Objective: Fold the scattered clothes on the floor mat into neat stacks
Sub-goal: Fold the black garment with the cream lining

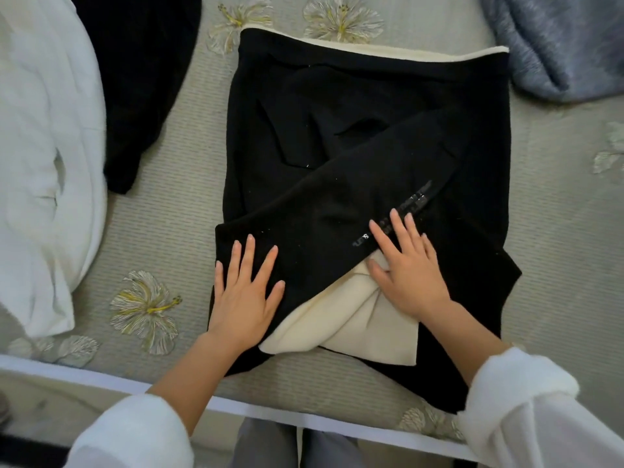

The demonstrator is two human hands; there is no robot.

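A black garment (pixel 354 130) with a cream lining lies spread in the middle of the floor mat (pixel 175 211). One sleeve is folded diagonally across its body, with small grey lettering near the cuff. Cream fabric (pixel 341 329) shows at the near edge, bunched in folds. My left hand (pixel 246 292) presses flat on the sleeve's end, fingers straight and spread. My right hand (pixel 408 265) lies flat where the sleeve meets the cream fabric, fingers straight over the lettering.
A white garment (pixel 44 163) lies heaped at the left, with another black garment (pixel 141 79) beside it. A fuzzy grey-blue garment (pixel 557 42) sits at the top right. The mat's white border (pixel 101 380) runs along the near edge.
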